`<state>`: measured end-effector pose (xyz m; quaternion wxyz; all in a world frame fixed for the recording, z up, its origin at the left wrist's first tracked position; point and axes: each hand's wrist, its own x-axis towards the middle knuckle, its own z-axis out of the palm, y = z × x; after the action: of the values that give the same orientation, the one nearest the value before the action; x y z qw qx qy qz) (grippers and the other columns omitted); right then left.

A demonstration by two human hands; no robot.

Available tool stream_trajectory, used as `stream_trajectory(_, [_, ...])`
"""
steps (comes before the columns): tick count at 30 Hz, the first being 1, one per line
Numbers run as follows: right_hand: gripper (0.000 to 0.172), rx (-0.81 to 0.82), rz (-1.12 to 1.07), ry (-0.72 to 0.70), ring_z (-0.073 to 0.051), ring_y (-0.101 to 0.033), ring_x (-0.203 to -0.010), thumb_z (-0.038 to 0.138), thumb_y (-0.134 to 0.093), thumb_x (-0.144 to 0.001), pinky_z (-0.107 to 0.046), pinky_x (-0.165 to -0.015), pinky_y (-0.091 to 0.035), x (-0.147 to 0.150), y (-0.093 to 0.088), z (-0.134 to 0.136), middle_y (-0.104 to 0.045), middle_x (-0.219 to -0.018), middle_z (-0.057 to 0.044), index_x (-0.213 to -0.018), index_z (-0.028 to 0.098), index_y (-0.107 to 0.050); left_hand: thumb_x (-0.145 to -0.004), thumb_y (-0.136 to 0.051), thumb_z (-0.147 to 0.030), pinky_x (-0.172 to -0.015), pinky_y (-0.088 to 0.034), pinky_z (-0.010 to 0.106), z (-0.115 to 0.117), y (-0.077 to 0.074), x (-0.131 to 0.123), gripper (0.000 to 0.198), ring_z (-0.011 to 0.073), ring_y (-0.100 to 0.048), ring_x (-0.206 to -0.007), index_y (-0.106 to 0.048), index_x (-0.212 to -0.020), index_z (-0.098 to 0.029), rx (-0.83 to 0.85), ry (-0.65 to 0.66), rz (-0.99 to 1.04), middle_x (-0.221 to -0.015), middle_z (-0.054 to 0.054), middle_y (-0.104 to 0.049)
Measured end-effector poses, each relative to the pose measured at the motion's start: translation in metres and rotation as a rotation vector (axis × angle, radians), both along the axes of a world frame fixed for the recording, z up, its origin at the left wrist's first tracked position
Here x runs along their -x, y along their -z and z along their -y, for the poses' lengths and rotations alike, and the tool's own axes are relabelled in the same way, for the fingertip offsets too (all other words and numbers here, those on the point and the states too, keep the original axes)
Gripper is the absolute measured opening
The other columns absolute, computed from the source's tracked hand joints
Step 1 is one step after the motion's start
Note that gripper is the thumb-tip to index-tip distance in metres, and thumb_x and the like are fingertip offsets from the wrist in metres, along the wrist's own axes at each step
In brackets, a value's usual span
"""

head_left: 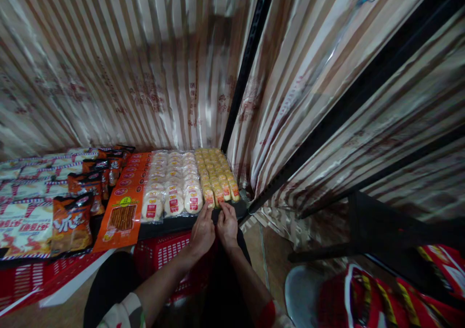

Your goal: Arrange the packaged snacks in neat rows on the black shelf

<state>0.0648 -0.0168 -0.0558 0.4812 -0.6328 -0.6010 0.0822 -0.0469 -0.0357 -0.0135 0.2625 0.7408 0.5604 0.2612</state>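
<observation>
Taken from the hands, a beige-and-brown striped fabric curtain with reddish floral prints [170, 42] spreads from ten o'clock round to three. A thick black straight bar [363, 85] slants across it toward two o'clock, and a slimmer black post [250, 56] rises between twelve and one. The long black shelf [160, 228] runs from the hands toward nine o'clock, its front edge partly bare. Below it, at eight o'clock, sits a red perforated plastic basket [170, 255]; at four lie shiny red-and-yellow packages [387, 299], dim and partly cut off.

On the shelf, at nine o'clock, white packets with striped borders [29, 226] lie in rows, next to a line of glossy orange-and-black puffed bags [72, 224]. Nearer come flat orange pouches with a clear window [123, 216], overlapping, then, at ten, clear-wrapped round white biscuits [174, 204] in three columns.

The bare left hand [203, 231] and bare right hand [227, 224] stand side by side at the shelf's front edge, fingers pointing to twelve. Their fingertips meet the near end of the smallest goods — slim yellow clear-wrapped packets [212, 168], ranked in narrow columns on the shelf's right end. Whether either hand pinches a packet or merely presses it, I cannot tell.
</observation>
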Motion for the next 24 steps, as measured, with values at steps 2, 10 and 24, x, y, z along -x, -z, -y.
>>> stream_trajectory(2, [0.039, -0.001, 0.014, 0.014, -0.018, -0.057, -0.094, 0.016, -0.036, -0.082, -0.034, -0.087, -0.050, 0.000, 0.002, -0.001, -0.057, -0.101, -0.013, -0.108, 0.012, -0.065, -0.078, -0.033, -0.005, -0.112, -0.028, 0.037, -0.002, 0.002, -0.003, 0.054, 0.0198, -0.028, -0.135, -0.041, -0.131, -0.003, 0.009, -0.009, 0.007, -0.144, 0.017, -0.034])
stream_trajectory(10, [0.040, -0.044, 0.021, 0.023, -0.019, -0.057, -0.096, 0.015, -0.037, -0.083, -0.035, -0.085, -0.051, 0.001, 0.007, 0.002, -0.056, -0.103, -0.012, -0.113, 0.017, -0.063, -0.079, -0.032, -0.007, -0.111, -0.029, 0.036, -0.002, 0.010, -0.002, 0.054, 0.0191, -0.027, -0.135, -0.040, -0.132, -0.002, -0.027, 0.018, -0.023, -0.143, 0.017, -0.035])
stream_trajectory(24, [0.039, -0.042, 0.084, 0.008, -0.023, -0.055, -0.099, 0.023, -0.035, -0.085, -0.041, -0.087, -0.049, 0.008, 0.010, 0.010, -0.054, -0.104, -0.015, -0.113, 0.012, -0.061, -0.079, -0.036, -0.008, -0.109, -0.034, 0.038, 0.012, 0.013, 0.008, 0.047, 0.0223, -0.032, -0.133, -0.048, -0.125, -0.004, -0.096, 0.053, -0.070, -0.141, 0.018, -0.039])
